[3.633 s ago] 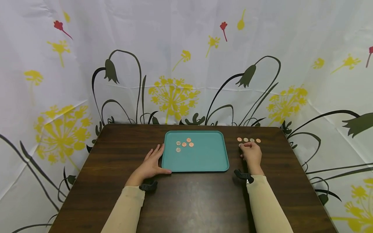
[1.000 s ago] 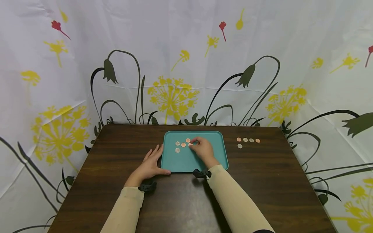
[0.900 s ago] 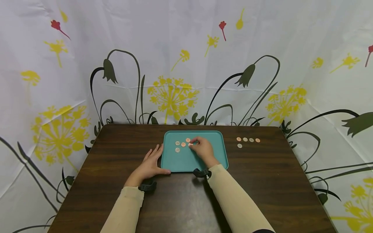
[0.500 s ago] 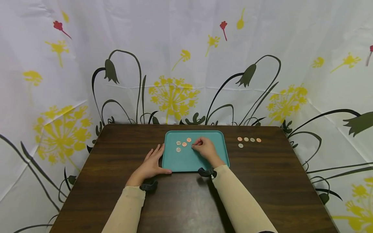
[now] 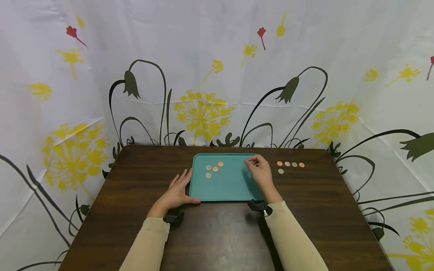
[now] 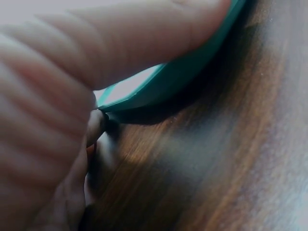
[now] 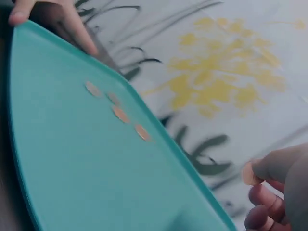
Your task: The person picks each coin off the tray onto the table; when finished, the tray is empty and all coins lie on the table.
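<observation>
My right hand [image 5: 261,174] pinches a copper penny [image 7: 248,174] between thumb and fingers, above the right part of the teal tray [image 5: 227,189]. Inside the tray, towards its left, lie two silver coins [image 5: 208,175] and two pennies [image 5: 215,169]. My left hand [image 5: 175,194] rests at the tray's left side with spread, straight fingers. Its thumb [image 6: 159,33] lies over the tray's front left corner in the left wrist view.
Right of the tray, a row of several coins [image 5: 287,164], copper and silver, lies on the dark wooden table [image 5: 217,233]. One silver coin [image 5: 280,171] sits just in front of that row. A flowered curtain [image 5: 217,45] hangs behind the table.
My right hand set a silver coin down in front of the row, came back over the tray, picked up a penny there and has moved right with it. The left hand stays put.
</observation>
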